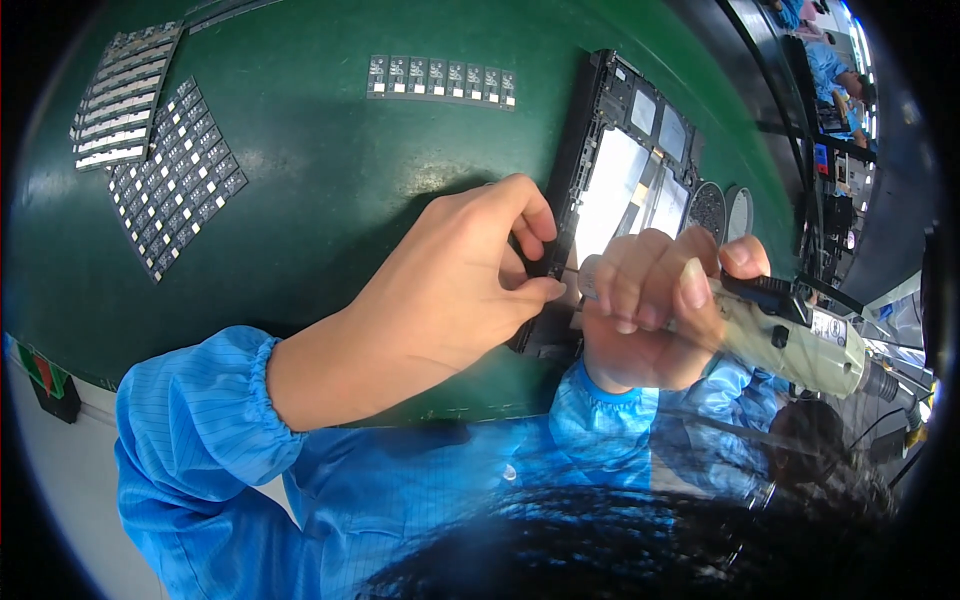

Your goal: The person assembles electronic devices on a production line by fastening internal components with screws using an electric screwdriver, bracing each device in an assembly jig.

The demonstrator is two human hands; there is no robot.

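Note:
My left hand (455, 260) is at the left edge of an open black electronic device casing (575, 185), thumb and fingers curled in close together. Whether they grip the edge or some small part is hidden. My right hand (655, 305), a little smeared, is wrapped round a pale green electric screwdriver (795, 340) held over the casing's near part. The screwdriver's cord end points right, and its tip is hard to make out. Silvery and white panels (612, 185) show inside the casing.
The green table mat (300, 200) bears a strip of small circuit boards (440, 80) at the back. Two stacked board panels (125, 100) (180, 180) lie at the left. Beyond the casing stand two small round dishes (707, 210) (740, 212). Another person (830, 80) sits far right.

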